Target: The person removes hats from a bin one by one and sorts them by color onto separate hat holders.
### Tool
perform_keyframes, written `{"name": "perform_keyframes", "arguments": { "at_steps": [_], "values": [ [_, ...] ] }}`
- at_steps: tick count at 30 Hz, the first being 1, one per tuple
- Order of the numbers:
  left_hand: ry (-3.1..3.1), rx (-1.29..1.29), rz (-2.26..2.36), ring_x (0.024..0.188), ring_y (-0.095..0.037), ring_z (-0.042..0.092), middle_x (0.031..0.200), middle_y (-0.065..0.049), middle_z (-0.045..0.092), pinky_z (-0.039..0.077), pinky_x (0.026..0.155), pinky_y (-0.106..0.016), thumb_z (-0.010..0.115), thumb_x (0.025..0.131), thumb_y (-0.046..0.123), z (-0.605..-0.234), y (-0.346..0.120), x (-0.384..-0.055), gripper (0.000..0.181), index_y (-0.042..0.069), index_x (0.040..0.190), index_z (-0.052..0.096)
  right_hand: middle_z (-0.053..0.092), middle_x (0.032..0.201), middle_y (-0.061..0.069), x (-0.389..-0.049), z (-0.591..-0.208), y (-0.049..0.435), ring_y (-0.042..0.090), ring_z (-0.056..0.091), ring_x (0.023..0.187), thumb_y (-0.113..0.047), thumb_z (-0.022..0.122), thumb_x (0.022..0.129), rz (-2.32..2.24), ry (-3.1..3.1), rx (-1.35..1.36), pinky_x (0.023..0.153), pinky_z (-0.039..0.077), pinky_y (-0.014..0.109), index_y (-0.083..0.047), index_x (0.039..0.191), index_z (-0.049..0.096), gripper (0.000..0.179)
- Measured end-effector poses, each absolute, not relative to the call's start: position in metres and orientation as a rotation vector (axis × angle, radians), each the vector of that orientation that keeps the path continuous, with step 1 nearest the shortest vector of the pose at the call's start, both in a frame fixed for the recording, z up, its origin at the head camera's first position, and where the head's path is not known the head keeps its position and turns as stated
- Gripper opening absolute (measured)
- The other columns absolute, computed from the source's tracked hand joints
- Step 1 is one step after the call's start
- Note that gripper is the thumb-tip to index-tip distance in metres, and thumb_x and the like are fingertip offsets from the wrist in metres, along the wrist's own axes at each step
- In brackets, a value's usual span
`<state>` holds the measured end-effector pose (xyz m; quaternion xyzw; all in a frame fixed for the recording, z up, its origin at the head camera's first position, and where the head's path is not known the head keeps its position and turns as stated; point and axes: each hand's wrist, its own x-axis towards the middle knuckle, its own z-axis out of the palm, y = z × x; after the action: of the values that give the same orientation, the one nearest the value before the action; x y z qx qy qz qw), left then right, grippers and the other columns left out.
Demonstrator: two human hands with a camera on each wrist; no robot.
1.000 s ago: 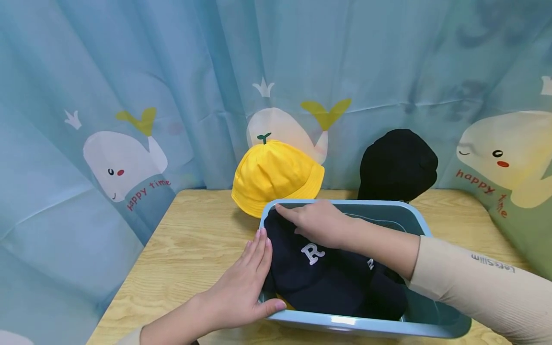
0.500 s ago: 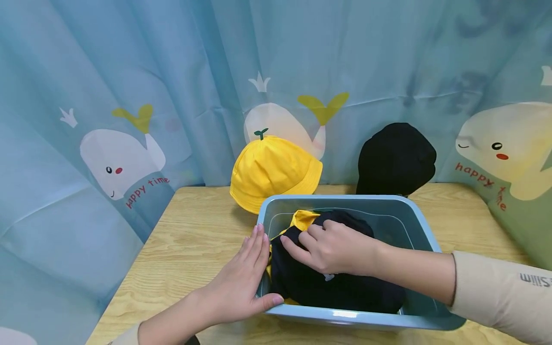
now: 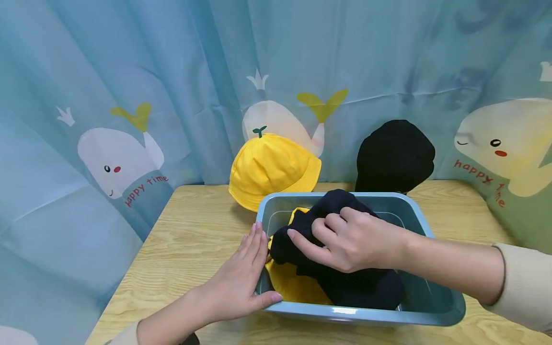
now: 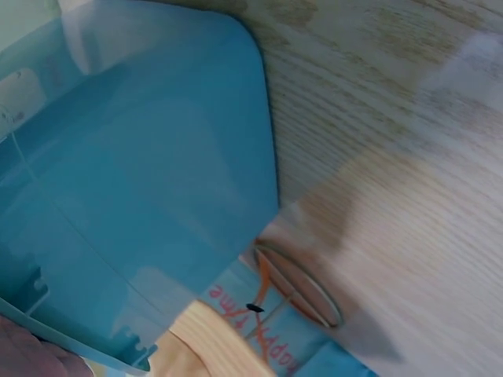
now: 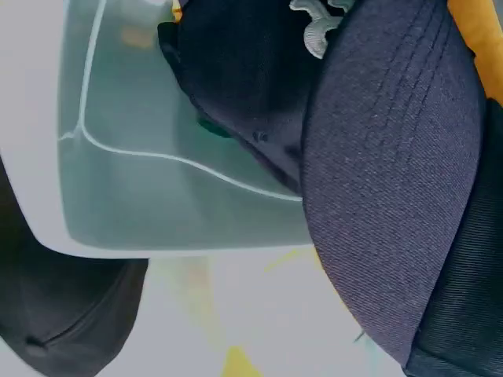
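A light blue plastic tub [image 3: 450, 306] holds dark navy caps and something yellow. My right hand [image 3: 353, 239] grips a navy cap [image 3: 336, 201] inside the tub, its fingers curled over the cloth. In the right wrist view that cap's stitched brim [image 5: 393, 173] is close, and navy cloth with a pale letter [image 5: 236, 71] lies behind it. Yellow cloth [image 3: 297, 285] shows underneath, at the tub's left end. My left hand [image 3: 237, 282] rests with straight fingers against the tub's left rim, thumb at the front corner. The left wrist view shows mainly the tub's outer wall [image 4: 173, 149].
Behind the tub stand a yellow bucket hat [image 3: 271, 170] with a green sprout at left and a black cap [image 3: 394, 155] at right. The wooden table [image 3: 194, 230] ends at a blue curtain [image 3: 207, 72] with whale prints.
My right hand has moved from the tub's back left corner toward the middle, gripping the navy cap and lifting its edge. More yellow cloth shows beneath. The left hand stays at the rim.
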<state>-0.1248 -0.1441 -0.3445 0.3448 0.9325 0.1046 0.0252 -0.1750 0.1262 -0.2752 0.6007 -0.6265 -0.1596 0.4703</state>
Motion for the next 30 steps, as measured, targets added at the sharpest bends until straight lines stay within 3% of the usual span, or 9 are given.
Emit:
{"name": "perform_keyframes", "arguments": {
  "at_steps": [5,12,16,21,26,28,30],
  "values": [
    [2.874,1.049,0.303,0.144,-0.029,-0.011,0.156,-0.021,-0.009,0.011,0.114,-0.049,0.045,0.090,0.061,-0.341,-0.144,-0.125,0.098,-0.007,0.148,0.003,0.051,0.066,0.004,-0.177,-0.261,0.135,0.015,0.035,0.043,-0.008,0.040,0.094,-0.364,-1.529,1.436,0.040,0.031,0.021,-0.005,0.121,0.056,0.031],
    [2.891,1.099,0.273,0.144,-0.030,-0.009,0.156,-0.023,-0.006,0.013,0.113,-0.049,0.043,0.091,0.061,-0.342,-0.144,-0.126,0.097,-0.008,0.147,0.006,0.049,0.061,0.008,-0.187,-0.245,0.145,0.018,0.029,0.041,-0.001,0.040,0.095,-0.242,-1.494,1.383,0.037,0.025,0.022,-0.004,0.119,0.059,0.031],
    [2.879,1.157,0.230,0.144,-0.032,-0.008,0.156,-0.023,-0.006,0.014,0.114,-0.049,0.041,0.092,0.063,-0.339,-0.144,-0.128,0.096,-0.009,0.147,0.008,0.049,0.061,0.010,-0.193,-0.235,0.151,0.020,0.029,0.041,-0.006,0.039,0.098,-0.226,-1.472,1.356,0.035,0.025,0.023,-0.003,0.121,0.058,0.029],
    [2.886,1.332,0.057,0.145,-0.034,-0.006,0.155,-0.024,-0.005,0.016,0.114,-0.048,0.033,0.092,0.066,-0.333,-0.142,-0.134,0.096,-0.011,0.146,0.014,0.044,0.060,0.008,-0.198,-0.219,0.160,0.018,0.027,0.041,0.001,0.041,0.097,-0.233,-1.465,1.290,0.036,0.021,0.024,-0.003,0.120,0.059,0.030],
    [2.934,1.579,-0.152,0.144,-0.038,0.001,0.155,-0.028,0.003,0.020,0.114,-0.047,0.015,0.090,0.070,-0.325,-0.136,-0.145,0.099,-0.013,0.145,0.019,0.044,0.061,0.008,-0.202,-0.207,0.167,0.018,0.025,0.042,0.006,0.040,0.097,-0.218,-1.510,1.229,0.035,0.019,0.025,-0.003,0.118,0.060,0.031],
    [2.935,1.681,-0.190,0.144,-0.038,0.003,0.155,-0.028,0.005,0.021,0.114,-0.046,0.017,0.091,0.069,-0.320,-0.131,-0.149,0.098,-0.012,0.145,0.019,0.047,0.062,0.009,-0.204,-0.204,0.170,0.019,0.028,0.041,0.005,0.040,0.097,-0.211,-1.524,1.215,0.034,0.020,0.026,-0.003,0.118,0.060,0.030],
    [2.922,1.783,-0.223,0.145,-0.037,0.006,0.155,-0.027,0.008,0.021,0.114,-0.046,0.026,0.092,0.068,-0.313,-0.126,-0.155,0.095,-0.011,0.145,0.020,0.050,0.063,0.010,-0.205,-0.202,0.173,0.020,0.032,0.041,0.003,0.040,0.098,-0.211,-1.540,1.202,0.033,0.021,0.026,-0.003,0.120,0.059,0.029]
  ]
}}
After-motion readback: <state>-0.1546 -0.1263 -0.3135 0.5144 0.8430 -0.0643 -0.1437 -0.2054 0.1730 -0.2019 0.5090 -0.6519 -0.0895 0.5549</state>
